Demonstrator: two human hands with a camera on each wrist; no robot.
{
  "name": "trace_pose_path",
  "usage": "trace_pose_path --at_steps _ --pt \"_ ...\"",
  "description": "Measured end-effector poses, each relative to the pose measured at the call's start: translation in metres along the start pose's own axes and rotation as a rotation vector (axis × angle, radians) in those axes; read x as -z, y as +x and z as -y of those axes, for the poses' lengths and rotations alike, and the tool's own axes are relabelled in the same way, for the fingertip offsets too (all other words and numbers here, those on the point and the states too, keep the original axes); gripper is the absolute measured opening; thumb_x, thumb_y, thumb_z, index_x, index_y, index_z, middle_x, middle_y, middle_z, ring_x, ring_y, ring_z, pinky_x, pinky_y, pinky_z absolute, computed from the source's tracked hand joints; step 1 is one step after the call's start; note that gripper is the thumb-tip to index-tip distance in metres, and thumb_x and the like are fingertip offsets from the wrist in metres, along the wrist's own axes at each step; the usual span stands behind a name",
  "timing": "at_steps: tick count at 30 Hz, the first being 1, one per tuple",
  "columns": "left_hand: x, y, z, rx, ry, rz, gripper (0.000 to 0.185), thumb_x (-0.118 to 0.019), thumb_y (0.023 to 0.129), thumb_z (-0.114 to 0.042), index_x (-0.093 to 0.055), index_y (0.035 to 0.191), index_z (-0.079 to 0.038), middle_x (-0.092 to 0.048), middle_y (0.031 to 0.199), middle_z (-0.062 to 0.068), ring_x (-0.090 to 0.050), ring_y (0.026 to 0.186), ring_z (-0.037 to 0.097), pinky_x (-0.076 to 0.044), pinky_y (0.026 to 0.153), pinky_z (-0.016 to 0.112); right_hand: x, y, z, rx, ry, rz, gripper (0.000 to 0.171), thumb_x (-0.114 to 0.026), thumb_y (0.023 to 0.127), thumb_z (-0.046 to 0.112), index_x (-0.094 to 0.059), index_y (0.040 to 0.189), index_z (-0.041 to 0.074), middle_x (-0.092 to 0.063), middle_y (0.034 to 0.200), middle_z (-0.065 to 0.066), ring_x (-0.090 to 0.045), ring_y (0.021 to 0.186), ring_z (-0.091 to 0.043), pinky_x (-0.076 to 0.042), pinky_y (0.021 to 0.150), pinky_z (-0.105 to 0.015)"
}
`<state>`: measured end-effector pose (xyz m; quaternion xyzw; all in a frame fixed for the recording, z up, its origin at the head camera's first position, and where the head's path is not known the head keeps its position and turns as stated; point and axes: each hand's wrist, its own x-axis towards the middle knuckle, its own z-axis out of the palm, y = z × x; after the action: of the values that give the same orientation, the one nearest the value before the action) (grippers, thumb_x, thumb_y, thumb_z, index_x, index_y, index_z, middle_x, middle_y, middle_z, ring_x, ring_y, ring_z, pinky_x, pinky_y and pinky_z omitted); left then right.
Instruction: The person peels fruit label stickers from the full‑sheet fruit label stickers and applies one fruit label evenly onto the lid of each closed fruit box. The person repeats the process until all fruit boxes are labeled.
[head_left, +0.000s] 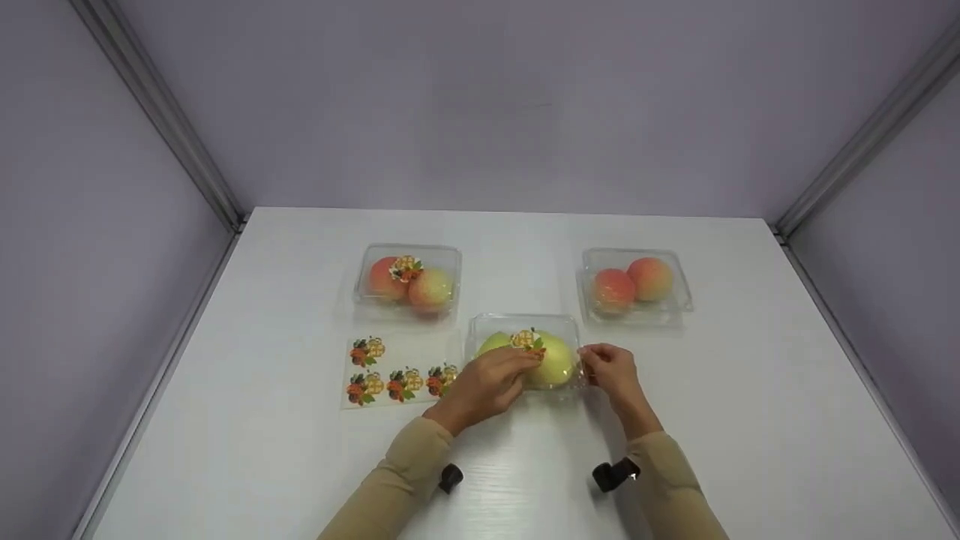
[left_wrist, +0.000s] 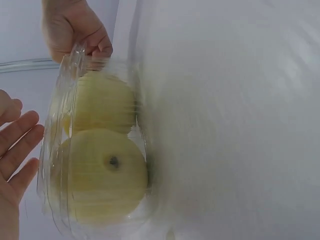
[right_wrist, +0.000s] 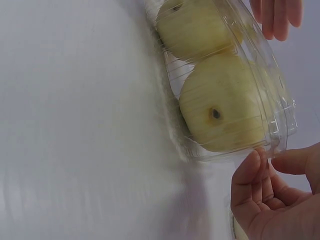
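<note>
With the left hand [head_left: 491, 379] flat, smoothing a sticker [head_left: 527, 340] onto the pear box [head_left: 525, 326] the right hand [head_left: 609, 369] pinches, only the two-o'clock peach box [head_left: 636, 285] looks unlabelled.

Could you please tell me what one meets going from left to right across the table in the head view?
Sticker sheet → left hand → clamshell of yellow pears → right hand → unlabelled box of peaches.
</note>
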<state>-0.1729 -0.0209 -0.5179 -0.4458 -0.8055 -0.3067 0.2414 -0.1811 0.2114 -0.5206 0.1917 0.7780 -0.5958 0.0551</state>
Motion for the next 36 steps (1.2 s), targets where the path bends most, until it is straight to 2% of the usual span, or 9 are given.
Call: trace_pose_path --at_steps 5,8,18,24,31,36 --pt "0.005 0.0 0.006 0.113 -0.055 -0.071 0.02 -0.062 0.088 -0.001 -0.07 0.105 -0.006 -0.072 0.102 0.004 -0.067 0.097 0.015 -0.055 0.086 0.021 0.001 0.002 -0.001 -0.007 -0.013 0.017 0.027 -0.056 0.095 0.012 -0.06 0.11 -0.012 -0.056 0.068 0.007 -0.052 0.064 -0.004 -0.049 0.058 -0.018" --pt "0.009 -0.002 0.009 0.157 -0.071 -0.105 0.022 -0.059 0.087 0.004 -0.07 0.105 -0.005 -0.071 0.101 0.006 -0.067 0.097 0.017 -0.055 0.085 0.024 0.001 0.003 -0.002 -0.013 -0.017 0.021 0.028 -0.056 0.095 0.012 -0.061 0.11 -0.011 -0.056 0.068 0.007 -0.053 0.065 -0.004 -0.049 0.058 -0.018" --pt "0.014 -0.01 0.02 0.213 -0.013 -0.16 0.018 -0.062 0.086 0.003 -0.069 0.101 -0.005 -0.07 0.097 0.005 -0.066 0.093 0.016 -0.055 0.082 0.023 0.001 0.001 0.0 -0.015 -0.005 0.018 0.026 -0.056 0.095 0.011 -0.061 0.11 -0.011 -0.056 0.068 0.007 -0.053 0.065 -0.004 -0.049 0.058 -0.019" --pt "0.019 -0.017 0.022 0.35 -0.073 -0.144 0.017 -0.063 0.089 -0.002 -0.07 0.104 -0.005 -0.071 0.101 0.006 -0.066 0.098 0.017 -0.055 0.087 0.027 0.002 0.001 0.001 -0.022 0.01 0.029 0.028 -0.057 0.095 0.011 -0.06 0.111 -0.012 -0.055 0.067 0.007 -0.052 0.063 -0.004 -0.049 0.058 -0.018" --pt "0.023 -0.022 0.022 0.463 -0.122 -0.132 0.016 -0.063 0.089 -0.002 -0.068 0.105 -0.003 -0.07 0.1 0.007 -0.066 0.094 0.017 -0.056 0.084 0.03 0.003 0.001 0.003 -0.039 -0.022 0.036 0.027 -0.054 0.096 0.01 -0.06 0.114 -0.01 -0.057 0.071 0.006 -0.054 0.066 -0.005 -0.05 0.06 -0.019" --pt "0.024 -0.025 0.022 0.563 -0.146 -0.098 0.018 -0.06 0.091 -0.002 -0.067 0.108 -0.001 -0.068 0.102 0.009 -0.065 0.093 0.018 -0.055 0.084 0.031 0.003 0.003 0.001 -0.029 -0.027 0.044 0.028 -0.054 0.096 0.011 -0.061 0.114 -0.01 -0.058 0.072 0.006 -0.055 0.068 -0.005 -0.05 0.061 -0.019"
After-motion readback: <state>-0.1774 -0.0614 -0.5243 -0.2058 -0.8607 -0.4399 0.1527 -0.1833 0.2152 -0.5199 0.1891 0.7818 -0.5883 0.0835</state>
